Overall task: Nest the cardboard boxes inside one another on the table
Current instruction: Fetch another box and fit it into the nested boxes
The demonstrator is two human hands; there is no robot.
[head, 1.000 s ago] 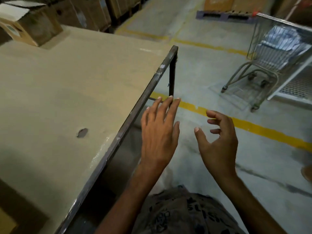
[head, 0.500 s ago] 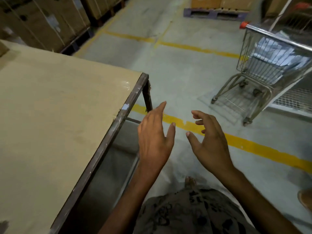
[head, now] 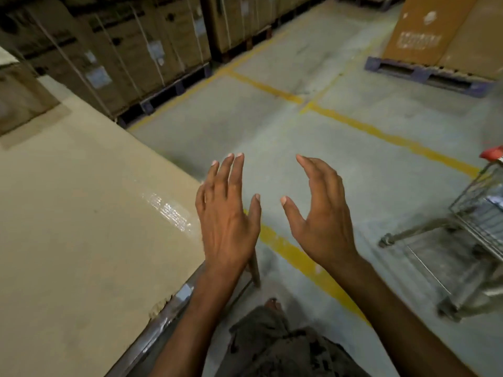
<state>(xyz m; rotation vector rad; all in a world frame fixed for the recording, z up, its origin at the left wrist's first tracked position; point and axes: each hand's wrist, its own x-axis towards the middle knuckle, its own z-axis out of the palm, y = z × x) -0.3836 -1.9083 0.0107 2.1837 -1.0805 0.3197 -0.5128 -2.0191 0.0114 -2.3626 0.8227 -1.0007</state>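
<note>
The brown cardboard box point(head: 23, 96) sits at the far left of the tan board-topped table point(head: 81, 213), partly out of frame. It probably handles light and stiff; grip opposite side walls. Left hand point(head: 227, 221) and right hand point(head: 322, 216) hover empty, fingers spread.

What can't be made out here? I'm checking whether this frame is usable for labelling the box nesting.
- Cardboard box on the table, head view: cut off by the left edge and blurred, so its opening is unseen.
- Shopping cart: cropped by the right edge; contents unclear.
- Box labels on the stacked cartons: too small to read.
- Both hands, left and right, are empty.
</note>
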